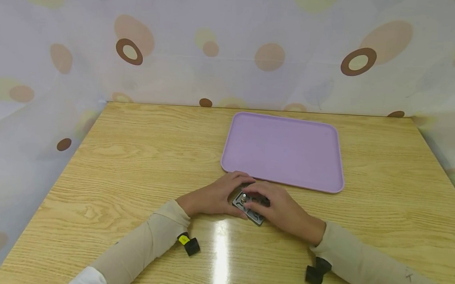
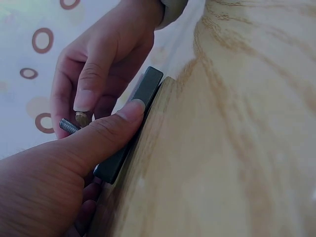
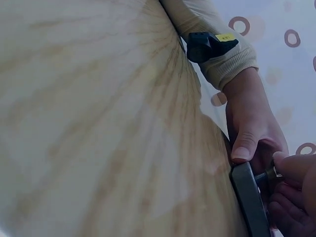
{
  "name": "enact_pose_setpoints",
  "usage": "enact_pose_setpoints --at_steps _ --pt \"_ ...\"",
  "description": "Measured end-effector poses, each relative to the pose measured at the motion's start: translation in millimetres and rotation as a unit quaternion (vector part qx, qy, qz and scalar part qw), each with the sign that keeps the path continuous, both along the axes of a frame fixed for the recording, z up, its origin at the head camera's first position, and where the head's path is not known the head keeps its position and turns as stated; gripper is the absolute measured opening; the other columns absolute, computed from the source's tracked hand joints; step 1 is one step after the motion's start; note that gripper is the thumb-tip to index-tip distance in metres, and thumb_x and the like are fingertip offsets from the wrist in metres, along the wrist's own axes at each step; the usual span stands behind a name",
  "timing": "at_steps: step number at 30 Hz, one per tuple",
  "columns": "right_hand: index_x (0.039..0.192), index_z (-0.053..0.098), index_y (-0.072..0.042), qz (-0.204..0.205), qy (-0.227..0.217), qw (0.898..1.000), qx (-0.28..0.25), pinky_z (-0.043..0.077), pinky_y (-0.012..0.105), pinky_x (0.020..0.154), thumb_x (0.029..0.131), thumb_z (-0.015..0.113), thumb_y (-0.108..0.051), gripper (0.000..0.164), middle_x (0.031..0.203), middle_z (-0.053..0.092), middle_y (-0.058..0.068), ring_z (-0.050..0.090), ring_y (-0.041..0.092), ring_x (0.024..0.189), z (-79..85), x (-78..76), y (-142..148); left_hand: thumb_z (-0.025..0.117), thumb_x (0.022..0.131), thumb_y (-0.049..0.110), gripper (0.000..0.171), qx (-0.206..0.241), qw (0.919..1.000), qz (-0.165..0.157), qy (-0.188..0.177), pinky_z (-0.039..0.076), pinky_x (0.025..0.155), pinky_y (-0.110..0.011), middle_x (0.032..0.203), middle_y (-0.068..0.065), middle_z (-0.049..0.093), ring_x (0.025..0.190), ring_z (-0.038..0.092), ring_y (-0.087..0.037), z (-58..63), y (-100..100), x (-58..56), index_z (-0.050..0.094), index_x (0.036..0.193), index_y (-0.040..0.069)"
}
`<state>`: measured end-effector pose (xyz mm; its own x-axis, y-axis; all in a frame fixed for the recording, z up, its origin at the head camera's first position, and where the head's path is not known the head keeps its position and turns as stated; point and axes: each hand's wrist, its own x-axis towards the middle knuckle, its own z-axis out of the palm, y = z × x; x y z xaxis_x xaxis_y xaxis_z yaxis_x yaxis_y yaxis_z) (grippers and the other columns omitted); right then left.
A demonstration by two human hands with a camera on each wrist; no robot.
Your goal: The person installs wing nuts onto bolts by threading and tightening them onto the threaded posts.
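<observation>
In the head view, a dark grey metal plate with cut-out slots lies flat on the wooden table. A threaded bolt stands up from its top face. My left hand grips the plate by its edges, the thumb pressed against the near side. Over the plate, my right hand pinches a small brass-coloured nut at the bolt between thumb and finger. The right wrist view shows the plate edge-on; the curled fingers partly hide the nut there.
Just beyond the hands lies a lilac tray with a raised rim. A patterned curtain borders the back and sides of the table. Each wrist carries a black strapped camera.
</observation>
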<state>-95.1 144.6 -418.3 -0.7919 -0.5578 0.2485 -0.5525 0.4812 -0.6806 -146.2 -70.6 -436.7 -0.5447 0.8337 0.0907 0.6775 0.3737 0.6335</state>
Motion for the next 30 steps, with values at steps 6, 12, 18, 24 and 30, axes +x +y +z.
enact_pose_setpoints --at_steps 6,12,18,24,30 --pt "0.113 0.062 -0.016 -0.013 -0.007 1.000 -0.006 0.048 0.032 0.085 0.086 0.066 -0.025 0.028 0.109 0.061 -0.006 0.057 0.009 0.100 2.8 0.1 1.6 0.075 0.072 0.050 0.087 0.004 1.0000 0.001 0.000 0.026 0.106 -0.029 0.140 -0.001 0.034 0.127 0.030 -0.011 -1.8 0.4 -0.5 0.035 0.140 0.013" --pt "0.106 0.065 -0.016 -0.028 -0.008 1.000 -0.003 0.047 0.032 0.089 0.089 0.064 -0.015 0.017 0.109 0.063 -0.004 0.056 0.011 0.104 3.5 0.5 4.4 0.076 0.071 0.050 0.088 0.007 1.0000 0.004 -0.001 0.026 0.106 -0.028 0.139 -0.001 0.035 0.127 0.030 -0.010 -3.3 0.8 -1.0 0.035 0.141 0.014" --pt "0.097 0.065 -0.016 -0.026 0.004 1.000 -0.008 0.047 0.030 0.087 0.088 0.064 -0.012 0.011 0.103 0.063 -0.007 0.057 0.009 0.100 2.7 0.5 5.5 0.075 0.071 0.050 0.087 0.011 0.9999 0.005 -0.012 0.029 0.104 -0.028 0.139 0.000 0.034 0.125 0.032 -0.010 -2.8 0.6 -0.1 0.035 0.140 0.015" --pt "0.097 0.066 -0.017 -0.005 -0.007 1.000 -0.022 0.048 0.029 0.083 0.088 0.064 -0.014 0.009 0.102 0.063 -0.009 0.057 0.008 0.096 2.1 0.5 5.5 0.075 0.071 0.051 0.088 0.006 0.9999 0.008 -0.011 0.029 0.104 -0.028 0.139 0.001 0.034 0.125 0.031 -0.010 -2.7 0.2 0.3 0.035 0.141 0.016" --pt "0.104 0.065 -0.016 0.001 -0.010 1.000 -0.029 0.050 0.027 0.078 0.086 0.067 -0.018 0.018 0.100 0.063 -0.008 0.058 0.007 0.091 0.8 1.0 4.4 0.074 0.072 0.053 0.088 0.001 0.9998 0.008 -0.019 0.029 0.105 -0.029 0.140 0.002 0.032 0.126 0.030 -0.010 -1.0 0.1 0.7 0.034 0.141 0.016"
